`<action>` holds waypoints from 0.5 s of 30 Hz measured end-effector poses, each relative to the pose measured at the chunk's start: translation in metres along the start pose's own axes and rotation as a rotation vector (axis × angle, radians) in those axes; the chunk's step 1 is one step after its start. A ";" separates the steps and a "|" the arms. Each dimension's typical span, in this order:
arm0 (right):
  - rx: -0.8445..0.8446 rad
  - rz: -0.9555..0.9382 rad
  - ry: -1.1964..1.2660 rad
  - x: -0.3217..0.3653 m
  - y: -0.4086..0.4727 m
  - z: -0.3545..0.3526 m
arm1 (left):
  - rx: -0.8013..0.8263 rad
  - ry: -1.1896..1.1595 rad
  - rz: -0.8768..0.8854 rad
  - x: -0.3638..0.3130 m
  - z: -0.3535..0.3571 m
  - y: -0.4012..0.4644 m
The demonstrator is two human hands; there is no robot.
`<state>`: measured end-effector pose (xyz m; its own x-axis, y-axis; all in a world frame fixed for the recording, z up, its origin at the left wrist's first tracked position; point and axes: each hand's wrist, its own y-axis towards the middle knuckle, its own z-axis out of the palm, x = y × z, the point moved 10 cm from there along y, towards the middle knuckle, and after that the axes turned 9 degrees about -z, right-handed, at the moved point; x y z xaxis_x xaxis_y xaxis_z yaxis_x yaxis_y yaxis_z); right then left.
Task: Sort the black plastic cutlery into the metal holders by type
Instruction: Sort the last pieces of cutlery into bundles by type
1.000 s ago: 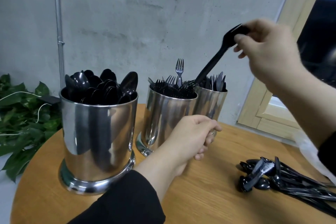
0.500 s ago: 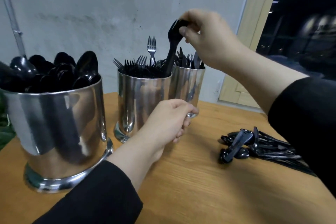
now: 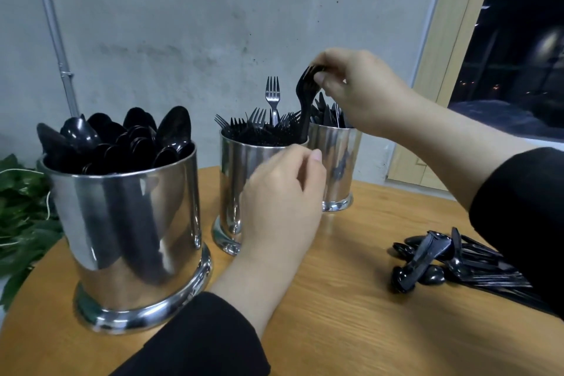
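Three metal holders stand on the round wooden table [image 3: 351, 330]. The big left holder [image 3: 128, 223] is full of black spoons. The middle holder [image 3: 241, 174] is packed with forks, and the far holder [image 3: 338, 168] has knives. My right hand [image 3: 360, 88] pinches the head of a black plastic fork [image 3: 305, 107], whose handle reaches down into the middle holder. My left hand [image 3: 283, 198] hovers in front of the middle holder with curled fingers, holding nothing I can see. A pile of loose black cutlery [image 3: 451, 262] lies at the right.
Green leaves with a white cord [image 3: 21, 207] hang past the table's left edge. A grey concrete wall with a thin pipe [image 3: 58, 46] stands close behind the holders. A wooden window frame [image 3: 442, 49] and dark window are at the right.
My right hand has lowered the black fork so its handle now sits deeper in the middle holder. My left hand has lifted slightly in front of that holder. The view has shifted.
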<state>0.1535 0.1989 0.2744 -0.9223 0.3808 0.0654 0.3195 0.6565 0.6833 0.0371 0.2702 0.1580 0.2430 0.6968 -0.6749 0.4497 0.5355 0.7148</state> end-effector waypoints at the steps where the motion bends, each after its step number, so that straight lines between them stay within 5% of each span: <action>1: -0.010 0.004 0.007 0.000 0.000 0.001 | -0.097 -0.001 0.059 -0.005 -0.012 0.001; 3: -0.050 0.012 0.026 0.001 0.000 -0.001 | -0.205 0.010 0.109 -0.006 -0.024 0.004; 8: -0.271 0.030 0.067 0.002 -0.001 -0.030 | -0.171 0.074 0.102 0.002 -0.019 0.010; 15: -0.281 0.022 0.071 0.006 0.014 -0.026 | -0.211 0.005 0.021 0.017 -0.026 0.014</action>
<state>0.1472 0.1932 0.3034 -0.9319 0.3400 0.1261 0.2758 0.4389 0.8552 0.0247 0.3018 0.1616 0.2455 0.7108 -0.6592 0.2546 0.6088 0.7513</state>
